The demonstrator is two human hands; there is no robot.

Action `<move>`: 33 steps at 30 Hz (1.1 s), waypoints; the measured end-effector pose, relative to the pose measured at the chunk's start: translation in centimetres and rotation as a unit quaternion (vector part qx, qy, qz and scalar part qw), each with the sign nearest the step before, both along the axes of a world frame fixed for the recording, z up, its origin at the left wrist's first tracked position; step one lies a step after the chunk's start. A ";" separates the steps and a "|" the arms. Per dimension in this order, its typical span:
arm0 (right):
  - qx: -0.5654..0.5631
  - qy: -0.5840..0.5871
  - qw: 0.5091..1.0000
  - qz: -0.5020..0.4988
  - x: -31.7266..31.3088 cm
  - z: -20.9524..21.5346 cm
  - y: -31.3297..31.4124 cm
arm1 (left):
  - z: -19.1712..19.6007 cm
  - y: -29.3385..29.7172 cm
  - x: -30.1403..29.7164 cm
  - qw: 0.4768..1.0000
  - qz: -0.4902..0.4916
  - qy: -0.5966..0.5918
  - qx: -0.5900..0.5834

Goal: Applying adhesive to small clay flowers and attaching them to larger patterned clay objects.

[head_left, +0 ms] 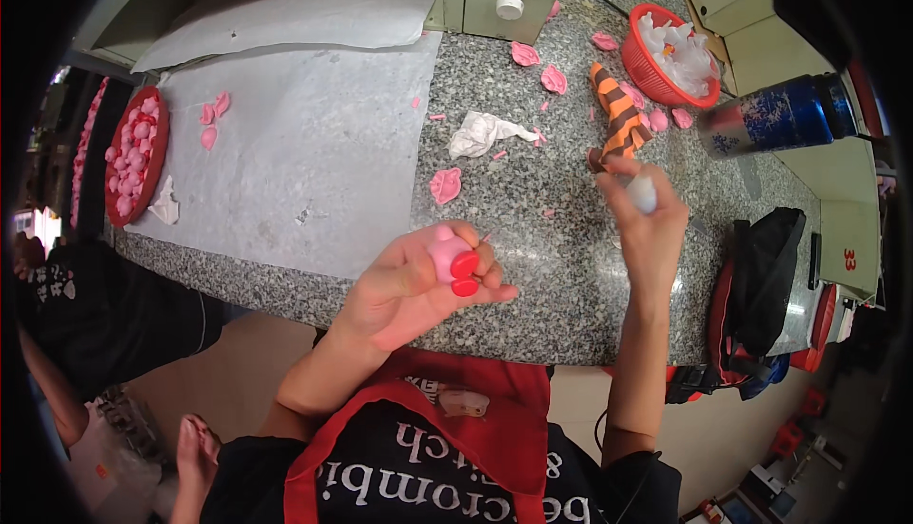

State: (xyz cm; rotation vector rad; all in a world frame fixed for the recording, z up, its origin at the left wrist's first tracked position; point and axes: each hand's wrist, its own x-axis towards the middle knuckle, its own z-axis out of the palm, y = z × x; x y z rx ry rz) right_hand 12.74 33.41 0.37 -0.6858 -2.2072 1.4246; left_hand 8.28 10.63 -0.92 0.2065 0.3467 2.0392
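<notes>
My left hand is closed around a small pink toy figure with two round red feet, held above the table's front part. Part of the figure is hidden by my fingers. Further right, my right hand is raised over the granite top, its fingers curled around a small whitish translucent piece whose kind I cannot make out. Just beyond those fingertips lies an orange-and-brown striped cloth. Between the hands and the far edge are a crumpled white tissue and a pink molded piece.
A red basket of translucent white pieces stands at the back right, beside a blue bottle. White paper covers the left part of the table. A red tray of pink parts sits at far left, near another person's hand.
</notes>
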 end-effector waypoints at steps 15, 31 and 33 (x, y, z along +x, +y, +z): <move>-0.221 0.051 0.926 0.303 1.9 4.5 -3.7 | 0.6 0.9 0.5 0.987 -0.053 0.072 -0.132; -0.321 0.059 0.929 0.175 3.8 3.1 -4.0 | -1.0 3.8 1.8 0.982 -0.171 -0.080 -0.009; -0.315 0.063 0.926 0.199 4.6 3.2 -2.4 | -0.9 4.9 2.4 0.976 -0.188 -0.108 -0.003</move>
